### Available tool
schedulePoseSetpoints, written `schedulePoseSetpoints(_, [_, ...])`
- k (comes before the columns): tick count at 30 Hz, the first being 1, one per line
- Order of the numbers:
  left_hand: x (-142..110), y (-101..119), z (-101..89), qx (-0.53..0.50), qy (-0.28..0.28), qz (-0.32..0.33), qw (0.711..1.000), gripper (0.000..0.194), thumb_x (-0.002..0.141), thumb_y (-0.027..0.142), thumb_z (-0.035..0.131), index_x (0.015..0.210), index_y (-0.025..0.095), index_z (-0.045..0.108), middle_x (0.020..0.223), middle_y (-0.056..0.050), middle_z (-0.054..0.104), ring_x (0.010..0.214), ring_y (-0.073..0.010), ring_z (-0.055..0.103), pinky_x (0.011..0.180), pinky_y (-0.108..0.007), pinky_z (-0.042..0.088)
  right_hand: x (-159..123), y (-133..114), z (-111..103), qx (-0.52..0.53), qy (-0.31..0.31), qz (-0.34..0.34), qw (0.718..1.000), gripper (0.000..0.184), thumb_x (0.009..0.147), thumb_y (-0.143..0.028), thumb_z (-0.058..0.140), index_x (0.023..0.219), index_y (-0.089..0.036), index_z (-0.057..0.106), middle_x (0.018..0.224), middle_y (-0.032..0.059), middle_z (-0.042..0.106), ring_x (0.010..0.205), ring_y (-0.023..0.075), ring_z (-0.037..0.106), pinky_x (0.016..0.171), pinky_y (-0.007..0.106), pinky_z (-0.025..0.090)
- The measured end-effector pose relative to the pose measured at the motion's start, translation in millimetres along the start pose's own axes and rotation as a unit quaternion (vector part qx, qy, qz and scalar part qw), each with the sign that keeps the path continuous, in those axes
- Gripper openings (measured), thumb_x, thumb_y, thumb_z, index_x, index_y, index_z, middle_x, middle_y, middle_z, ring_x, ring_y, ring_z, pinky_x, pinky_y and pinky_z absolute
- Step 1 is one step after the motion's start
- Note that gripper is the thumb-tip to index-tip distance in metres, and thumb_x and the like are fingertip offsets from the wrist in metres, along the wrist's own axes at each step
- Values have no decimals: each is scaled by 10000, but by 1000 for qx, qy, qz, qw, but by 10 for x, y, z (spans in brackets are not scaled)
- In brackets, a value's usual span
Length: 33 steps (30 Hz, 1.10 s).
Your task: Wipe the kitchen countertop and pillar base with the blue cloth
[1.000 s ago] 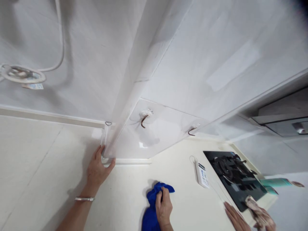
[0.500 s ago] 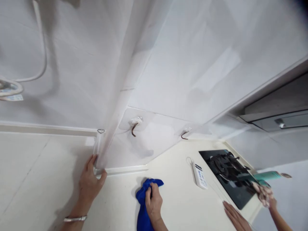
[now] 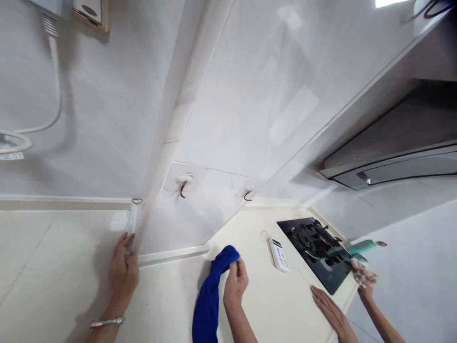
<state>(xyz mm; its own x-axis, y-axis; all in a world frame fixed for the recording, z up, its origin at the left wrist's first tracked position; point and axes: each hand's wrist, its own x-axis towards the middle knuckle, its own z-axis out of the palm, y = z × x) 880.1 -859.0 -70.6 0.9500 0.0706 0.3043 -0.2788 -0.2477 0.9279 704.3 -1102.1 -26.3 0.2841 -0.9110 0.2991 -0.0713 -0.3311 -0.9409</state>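
Note:
At the wall corner, my left hand [image 3: 124,269], with a silver bracelet at the wrist, has its fingers and thumb closed around the lower end of a narrow clear plastic piece [image 3: 132,224]. A small metal ring [image 3: 137,201] sits at the top of that piece. My right hand [image 3: 236,281] pinches the upper end of a blue cloth [image 3: 209,300] between thumb and fingers. The cloth hangs in a long fold over the cream countertop [image 3: 171,295].
Two hooks [image 3: 183,188] stick to the wall. A white handheld device [image 3: 278,255] lies near the black gas stove [image 3: 314,252]. Another person's hand [image 3: 330,309] rests on the counter; their other hand holds a patterned rag [image 3: 362,274] by a green bottle [image 3: 362,246].
The view has shifted to the right. My right hand has lifted the bunched blue cloth by one end, so it now stretches out longer. My left hand stays at the clear plastic piece.

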Motion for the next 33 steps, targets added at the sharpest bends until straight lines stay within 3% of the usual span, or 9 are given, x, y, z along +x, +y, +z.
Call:
schedulePoseSetpoints(4, [8,-35,29,-16,12,-8,1000,494,817,218,386,1283,167,542,1449,-128,519,1360,-263,470,1201,-487,345,266,-307,-102,29,109,18,993,388,811,-495,573,992,-170,686,792,0,673,801,160,606,753,288,497])
schedulePoseSetpoints(8, [20,-33,42,-19,24,-18,999,469,815,213,391,1250,169,560,1418,-127,540,1344,-256,483,1194,-470,358,227,-139,-50,40,12,63,997,407,724,-533,641,875,-159,694,746,7,679,723,162,600,688,292,508])
schedulePoseSetpoints(11, [23,-28,44,-18,24,-27,999,461,819,212,395,1249,187,560,1419,-111,538,1338,-246,488,1197,-458,356,92,77,85,14,-50,61,997,442,767,-562,613,917,-154,695,762,15,682,683,151,584,651,281,502])
schedulePoseSetpoints(16, [31,-23,55,-7,31,-23,999,473,809,214,397,1252,173,558,1413,-126,541,1332,-260,492,1193,-477,356,-9,256,374,-150,-84,-130,976,418,913,-528,441,779,-187,642,643,-14,597,592,126,502,600,257,447])
schedulePoseSetpoints(19, [41,-21,67,0,40,-17,999,461,811,227,400,1237,172,566,1392,-128,556,1314,-262,509,1188,-478,363,-42,327,504,-177,-103,-168,964,395,932,-481,418,714,-208,603,629,5,593,583,144,508,613,281,446])
schedulePoseSetpoints(22, [48,-16,68,3,36,-14,999,452,815,236,399,1225,157,572,1382,-144,565,1307,-268,518,1180,-479,374,-156,373,574,-200,-110,-204,952,340,951,-394,383,825,-203,634,728,53,635,663,180,560,661,313,463])
schedulePoseSetpoints(28, [61,-10,59,19,38,-16,999,470,807,220,404,1243,154,568,1393,-143,566,1313,-283,516,1181,-509,368,-595,433,514,-338,-178,-364,850,308,932,-195,360,999,-195,661,811,79,660,758,219,599,745,382,486])
schedulePoseSetpoints(30, [68,-7,59,21,34,-19,999,470,812,223,406,1249,160,567,1404,-139,561,1320,-291,512,1179,-523,371,-643,432,401,-321,-186,-334,867,316,924,-199,370,994,-195,678,821,83,676,778,226,612,771,404,494])
schedulePoseSetpoints(33, [81,25,54,25,37,-14,999,463,827,236,409,1254,159,568,1408,-139,561,1323,-305,513,1173,-543,381,-504,317,126,-206,-226,-187,934,295,932,-289,418,952,-199,698,852,70,708,799,206,637,781,367,511])
